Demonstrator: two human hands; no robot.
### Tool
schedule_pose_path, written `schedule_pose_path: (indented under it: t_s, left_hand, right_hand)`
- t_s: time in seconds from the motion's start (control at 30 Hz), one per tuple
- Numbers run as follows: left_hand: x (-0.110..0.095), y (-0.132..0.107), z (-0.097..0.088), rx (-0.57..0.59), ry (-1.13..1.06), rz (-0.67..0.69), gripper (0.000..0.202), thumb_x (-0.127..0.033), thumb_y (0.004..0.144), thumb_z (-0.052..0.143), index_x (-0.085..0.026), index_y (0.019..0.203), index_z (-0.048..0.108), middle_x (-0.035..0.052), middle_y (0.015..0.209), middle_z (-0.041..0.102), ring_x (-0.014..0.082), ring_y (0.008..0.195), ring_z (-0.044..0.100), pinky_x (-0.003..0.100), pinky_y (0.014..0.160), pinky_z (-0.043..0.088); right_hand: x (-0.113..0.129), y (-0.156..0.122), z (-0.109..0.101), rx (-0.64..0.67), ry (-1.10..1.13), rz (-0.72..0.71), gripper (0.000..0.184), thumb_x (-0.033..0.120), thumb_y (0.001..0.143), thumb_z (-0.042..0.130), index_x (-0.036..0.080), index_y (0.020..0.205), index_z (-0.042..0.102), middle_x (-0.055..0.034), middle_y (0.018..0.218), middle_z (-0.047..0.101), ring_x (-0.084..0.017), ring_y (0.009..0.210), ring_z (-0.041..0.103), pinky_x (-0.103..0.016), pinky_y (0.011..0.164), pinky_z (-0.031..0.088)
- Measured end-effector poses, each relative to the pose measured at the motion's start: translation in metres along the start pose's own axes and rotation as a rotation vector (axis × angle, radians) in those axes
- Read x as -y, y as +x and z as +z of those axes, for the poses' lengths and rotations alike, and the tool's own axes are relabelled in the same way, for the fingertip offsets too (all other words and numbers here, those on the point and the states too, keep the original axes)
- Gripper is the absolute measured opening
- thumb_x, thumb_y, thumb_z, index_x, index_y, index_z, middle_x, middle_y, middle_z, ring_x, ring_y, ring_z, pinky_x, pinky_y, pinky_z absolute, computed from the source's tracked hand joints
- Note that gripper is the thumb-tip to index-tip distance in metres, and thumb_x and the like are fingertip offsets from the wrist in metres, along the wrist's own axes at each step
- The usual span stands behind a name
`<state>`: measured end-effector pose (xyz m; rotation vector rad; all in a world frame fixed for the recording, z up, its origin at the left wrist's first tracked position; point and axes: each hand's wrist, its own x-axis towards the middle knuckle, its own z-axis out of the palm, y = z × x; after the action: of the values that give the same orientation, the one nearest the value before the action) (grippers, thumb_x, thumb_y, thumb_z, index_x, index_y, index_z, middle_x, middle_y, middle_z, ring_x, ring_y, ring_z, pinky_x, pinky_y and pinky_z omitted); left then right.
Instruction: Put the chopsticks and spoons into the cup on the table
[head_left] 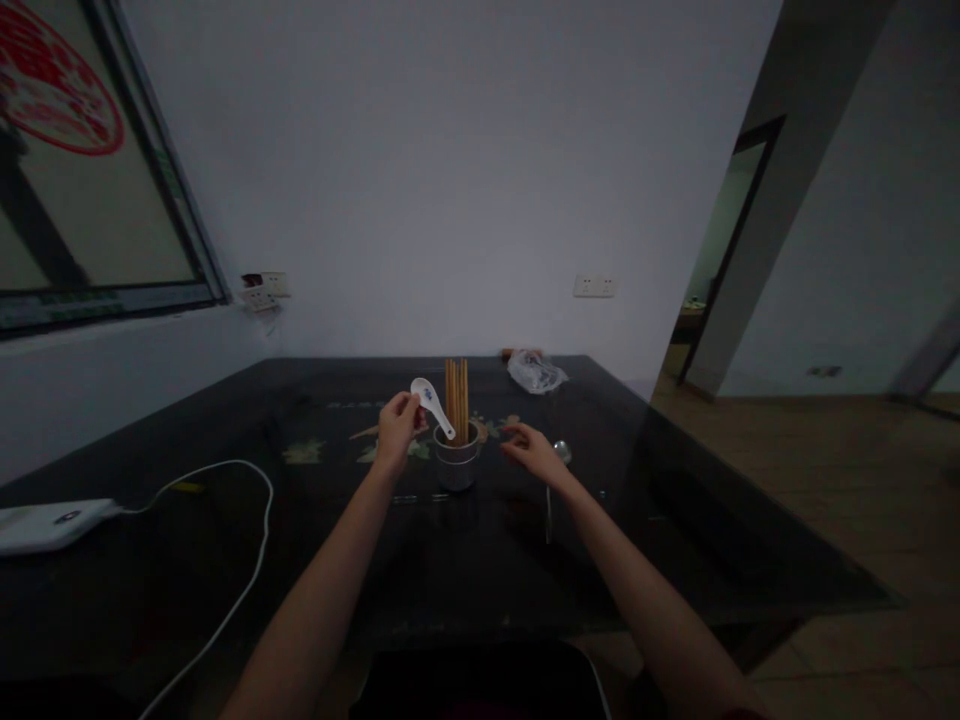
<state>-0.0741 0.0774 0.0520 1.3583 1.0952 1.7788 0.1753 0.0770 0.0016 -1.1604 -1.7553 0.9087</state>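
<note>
Between my hands stands a metal holder [457, 466] with several wooden chopsticks [457, 400] upright in it. My left hand [399, 425] pinches a white soup spoon [433, 408] with a blue mark by its bowl end. The spoon slants, its handle tip pointing down at the holder's rim; I cannot tell whether it touches. To the right of the holder, my right hand [531, 450] hovers with fingers apart and bent, holding nothing. Near that wrist lies a metal ladle [561, 452], its handle partly hidden behind my forearm.
The dark table [465, 580] has a floral print. At its back lies a clear plastic bag [536, 372]. On the left sit a white device [56, 525] and its white cable [266, 510]. A white wall [450, 180] with sockets [595, 287] rises behind.
</note>
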Motion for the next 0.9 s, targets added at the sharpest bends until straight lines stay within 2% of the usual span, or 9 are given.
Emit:
schedule_pose_path:
  t_s: [0.13,0.23,0.33,0.5,0.63,0.9]
  left_hand:
    - [0.006,0.001,-0.005,-0.090,0.091,0.063,0.023,-0.038,0.078,0.053,-0.018,0.069,0.049,-0.0051,0.055,0.049,0.0078,0.047,0.046,0.017,0.046,0.037]
    - [0.007,-0.002,-0.003,-0.114,0.190,0.112,0.022,-0.036,0.080,0.050,-0.018,0.068,0.048,-0.0047,0.056,0.048,0.0090,0.051,0.047,0.018,0.048,0.038]
    - [0.010,-0.005,0.000,-0.109,0.295,0.154,0.022,-0.034,0.083,0.047,-0.018,0.068,0.047,-0.0048,0.056,0.047,0.0095,0.053,0.047,0.019,0.052,0.037]
    - [0.016,-0.009,0.002,-0.046,0.540,0.282,0.023,-0.033,0.085,0.046,-0.018,0.068,0.049,-0.0044,0.059,0.046,0.0099,0.056,0.044,0.021,0.055,0.031]
    - [0.017,-0.011,0.002,0.000,0.666,0.318,0.026,-0.034,0.085,0.045,-0.018,0.066,0.049,-0.0043,0.057,0.042,0.0106,0.056,0.040,0.022,0.054,0.026]
    - [0.011,-0.014,0.004,0.126,0.774,0.255,0.026,-0.038,0.086,0.044,-0.019,0.070,0.052,-0.0045,0.057,0.044,0.0110,0.054,0.041,0.023,0.052,0.024]
  right_hand:
    - [0.013,0.005,0.025,0.087,0.030,-0.003,0.075,0.022,0.061,0.077,0.016,0.128,0.043,-0.0061,0.097,0.065,-0.014,0.074,0.063,-0.026,0.067,0.051]
    - [0.017,0.007,0.045,0.157,0.154,-0.069,0.089,0.023,0.056,0.082,0.017,0.133,0.037,-0.0098,0.111,0.061,-0.020,0.094,0.062,-0.033,0.083,0.050]
    - [0.015,0.009,0.062,0.167,0.283,-0.146,0.092,0.025,0.055,0.082,0.019,0.134,0.035,-0.0111,0.121,0.057,-0.023,0.108,0.057,-0.038,0.095,0.045]
    - [0.007,0.012,0.077,0.063,0.315,-0.169,0.092,0.027,0.053,0.083,0.018,0.132,0.038,-0.0119,0.131,0.050,-0.025,0.122,0.047,-0.041,0.107,0.034]
    - [0.006,0.011,0.083,0.048,0.335,-0.159,0.093,0.028,0.053,0.082,0.019,0.134,0.036,-0.0116,0.134,0.049,-0.026,0.125,0.045,-0.041,0.108,0.032]
    - [0.005,0.009,0.084,0.014,0.279,-0.154,0.095,0.030,0.053,0.082,0.020,0.136,0.035,-0.0115,0.133,0.051,-0.027,0.123,0.047,-0.041,0.105,0.035]
